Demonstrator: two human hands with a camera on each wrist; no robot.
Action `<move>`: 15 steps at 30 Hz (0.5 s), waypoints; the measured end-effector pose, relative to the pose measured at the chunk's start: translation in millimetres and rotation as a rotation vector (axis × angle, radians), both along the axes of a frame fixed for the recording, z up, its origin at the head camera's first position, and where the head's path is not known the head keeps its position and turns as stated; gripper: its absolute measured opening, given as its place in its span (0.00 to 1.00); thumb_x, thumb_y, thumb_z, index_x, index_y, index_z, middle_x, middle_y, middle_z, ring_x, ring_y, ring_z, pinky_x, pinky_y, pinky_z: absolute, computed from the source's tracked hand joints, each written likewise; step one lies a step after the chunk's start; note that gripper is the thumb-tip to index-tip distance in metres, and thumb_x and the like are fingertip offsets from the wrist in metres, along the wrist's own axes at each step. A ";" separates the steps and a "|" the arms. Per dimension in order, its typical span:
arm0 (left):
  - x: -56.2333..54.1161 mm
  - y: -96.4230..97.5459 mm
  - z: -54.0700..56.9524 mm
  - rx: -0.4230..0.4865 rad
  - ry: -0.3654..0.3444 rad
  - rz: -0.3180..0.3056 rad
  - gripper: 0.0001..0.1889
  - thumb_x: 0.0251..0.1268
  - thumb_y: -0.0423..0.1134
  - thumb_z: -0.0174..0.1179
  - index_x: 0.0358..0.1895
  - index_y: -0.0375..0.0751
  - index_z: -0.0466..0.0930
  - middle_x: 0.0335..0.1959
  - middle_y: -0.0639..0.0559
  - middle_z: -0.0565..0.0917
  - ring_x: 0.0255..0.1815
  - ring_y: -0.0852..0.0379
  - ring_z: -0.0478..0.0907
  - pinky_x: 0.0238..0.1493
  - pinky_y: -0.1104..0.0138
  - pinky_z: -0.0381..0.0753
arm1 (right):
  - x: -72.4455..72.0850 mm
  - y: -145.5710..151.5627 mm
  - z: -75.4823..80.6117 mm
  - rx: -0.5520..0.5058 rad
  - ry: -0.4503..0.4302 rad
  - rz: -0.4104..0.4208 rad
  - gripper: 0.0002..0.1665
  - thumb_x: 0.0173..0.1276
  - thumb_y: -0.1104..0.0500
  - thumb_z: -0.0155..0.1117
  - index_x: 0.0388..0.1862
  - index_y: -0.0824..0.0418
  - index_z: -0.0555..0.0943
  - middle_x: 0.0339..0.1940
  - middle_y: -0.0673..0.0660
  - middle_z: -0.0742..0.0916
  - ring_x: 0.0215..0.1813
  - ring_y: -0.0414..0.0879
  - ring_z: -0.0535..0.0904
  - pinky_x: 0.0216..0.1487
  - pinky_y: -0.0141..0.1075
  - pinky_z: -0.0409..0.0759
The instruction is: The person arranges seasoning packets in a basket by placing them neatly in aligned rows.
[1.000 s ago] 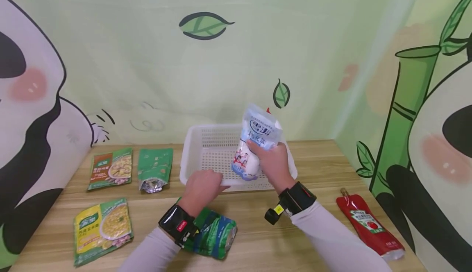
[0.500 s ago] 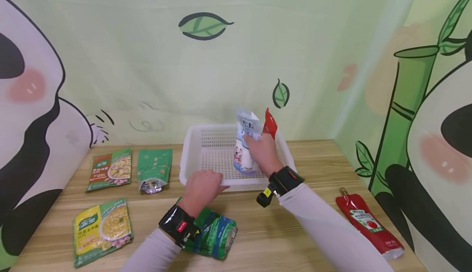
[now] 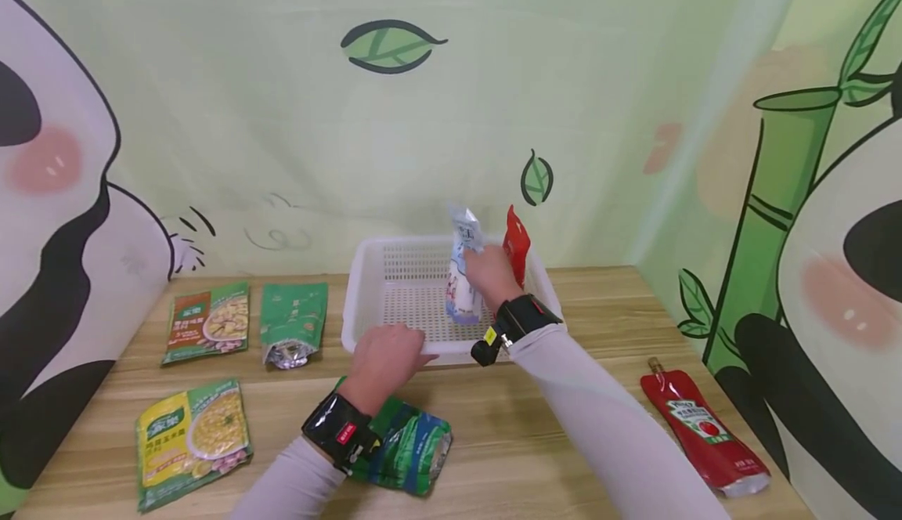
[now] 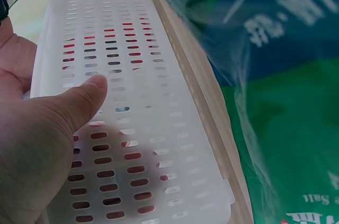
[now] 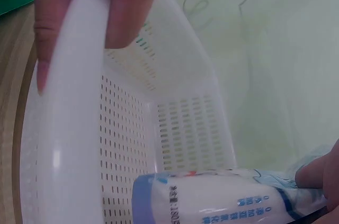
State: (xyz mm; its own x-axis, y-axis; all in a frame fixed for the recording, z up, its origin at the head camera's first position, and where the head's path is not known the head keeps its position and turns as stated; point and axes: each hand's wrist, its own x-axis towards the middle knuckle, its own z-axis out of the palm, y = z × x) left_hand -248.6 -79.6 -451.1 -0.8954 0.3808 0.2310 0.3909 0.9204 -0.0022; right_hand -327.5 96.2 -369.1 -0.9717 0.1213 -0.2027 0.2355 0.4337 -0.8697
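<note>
In the head view my left hand (image 3: 387, 359) grips the front rim of a white perforated plastic basket (image 3: 351, 301). The left wrist view has its thumb (image 4: 79, 102) lying along the basket's outer wall (image 4: 175, 128), while its fingers curl inside the rim in the right wrist view. My right hand (image 3: 491, 273) holds a blue-and-white bag of salt (image 3: 461, 301) by its upper part. That bag stands nearly upright inside the basket, its blue bottom end (image 5: 142, 197) low over the perforated floor. Behind the right hand a red packet (image 3: 517, 240) sticks up at the basket's right side.
Beneath my left forearm lies a green-and-blue salt bag (image 3: 412, 445). A yellow soup packet (image 3: 193, 442), a brown-and-green packet (image 3: 209, 323) and a green pouch (image 3: 296, 320) are spread on the left. A red ketchup pouch (image 3: 701, 426) lies on the right. A printed cloth backs the table.
My right hand has carried the salt bag leftward and down into the basket, turning it edge-on and uncovering the red packet behind. My left hand has stayed on the rim.
</note>
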 end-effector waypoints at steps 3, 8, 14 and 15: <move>-0.2 -0.2 0.1 -0.004 0.004 0.001 0.20 0.66 0.61 0.65 0.27 0.49 0.85 0.12 0.59 0.71 0.14 0.60 0.65 0.14 0.64 0.65 | -7.1 1.0 -4.4 0.027 -0.022 -0.011 0.22 0.80 0.47 0.50 0.58 0.63 0.76 0.46 0.61 0.88 0.45 0.54 0.88 0.52 0.51 0.86; -0.1 0.3 2.7 -0.003 -0.003 0.003 0.20 0.67 0.60 0.65 0.27 0.49 0.84 0.12 0.58 0.71 0.14 0.59 0.66 0.14 0.64 0.65 | -17.7 4.1 -12.0 0.094 -0.034 -0.043 0.20 0.79 0.50 0.49 0.55 0.65 0.77 0.46 0.62 0.88 0.45 0.55 0.88 0.51 0.49 0.87; -0.2 0.5 2.6 -0.008 -0.004 0.008 0.20 0.67 0.61 0.65 0.26 0.49 0.84 0.12 0.59 0.71 0.14 0.59 0.65 0.14 0.63 0.65 | -24.7 5.8 -16.0 0.102 -0.094 -0.054 0.17 0.79 0.53 0.49 0.54 0.64 0.76 0.46 0.62 0.86 0.47 0.55 0.85 0.48 0.44 0.84; -0.1 0.5 2.4 -0.004 -0.004 0.007 0.20 0.67 0.61 0.65 0.25 0.49 0.83 0.12 0.59 0.71 0.14 0.59 0.65 0.14 0.63 0.65 | -25.3 5.9 -16.3 0.106 -0.101 -0.052 0.18 0.79 0.53 0.48 0.54 0.65 0.76 0.46 0.62 0.86 0.47 0.55 0.85 0.48 0.44 0.84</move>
